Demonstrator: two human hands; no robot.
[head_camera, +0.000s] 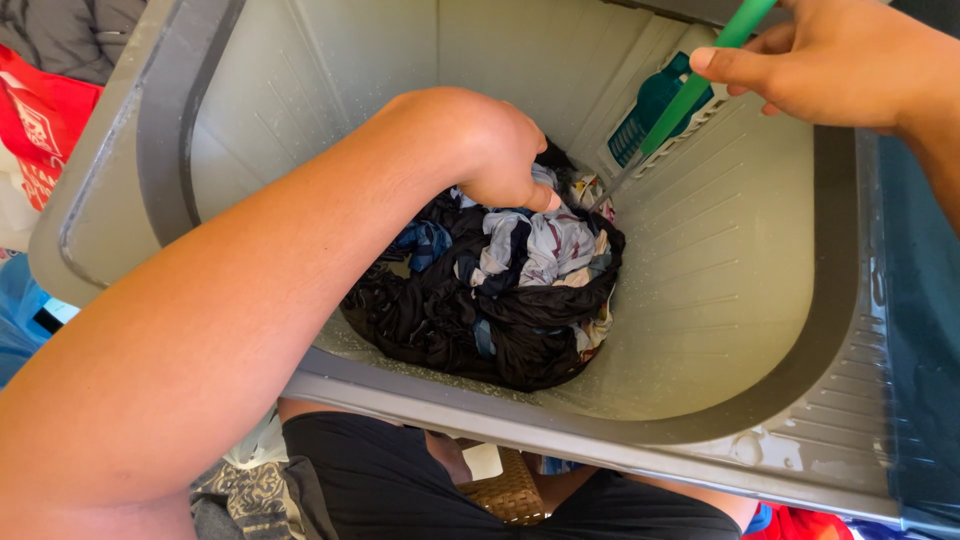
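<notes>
My left hand (490, 150) reaches down into a grey washing tub (720, 300) and grips the top of a tangled wad of wet clothes (500, 300), mostly black with blue, white and patterned pieces. My right hand (840, 60) is at the upper right, closed on a green hose (700, 80) that slants down toward the clothes. A teal lint filter (655, 105) sits on the tub's back wall behind the hose.
The tub's grey rim (150, 150) runs around the opening, with a ribbed ledge (850, 400) at the right. A red bag (40, 120) lies at the left. My black shorts (400, 480) and a wicker stool (510, 490) show below the tub.
</notes>
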